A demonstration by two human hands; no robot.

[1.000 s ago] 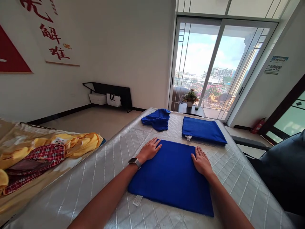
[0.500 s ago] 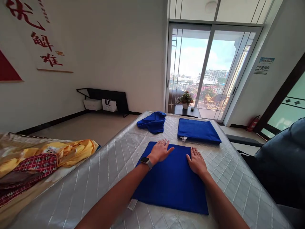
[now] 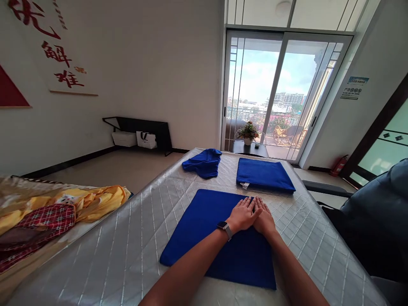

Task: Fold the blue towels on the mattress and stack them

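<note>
A folded blue cloth (image 3: 197, 229) lies flat on the silver quilted mattress (image 3: 127, 242) in front of me. My left hand (image 3: 244, 213), with a watch on its wrist, rests palm down near the cloth's far right corner, fingers stretched out. Beside it, touching, my right hand (image 3: 264, 216) lies flat along the cloth's right edge. Its thumb area is partly covered by my left hand. Beyond them sits a second folded blue cloth (image 3: 264, 173) with a white tag. To its left is a crumpled blue cloth (image 3: 204, 163).
Yellow and red plaid bedding (image 3: 92, 206) lies at the left. At the right stands a dark padded seat (image 3: 379, 212). Past the mattress's far end, a small table (image 3: 248, 148) holds a potted plant (image 3: 248, 132) before the sliding glass door (image 3: 255, 85).
My left hand has slid right across the folded cloth until it meets my right hand. My right hand has barely moved. More of the cloth's left side now shows.
</note>
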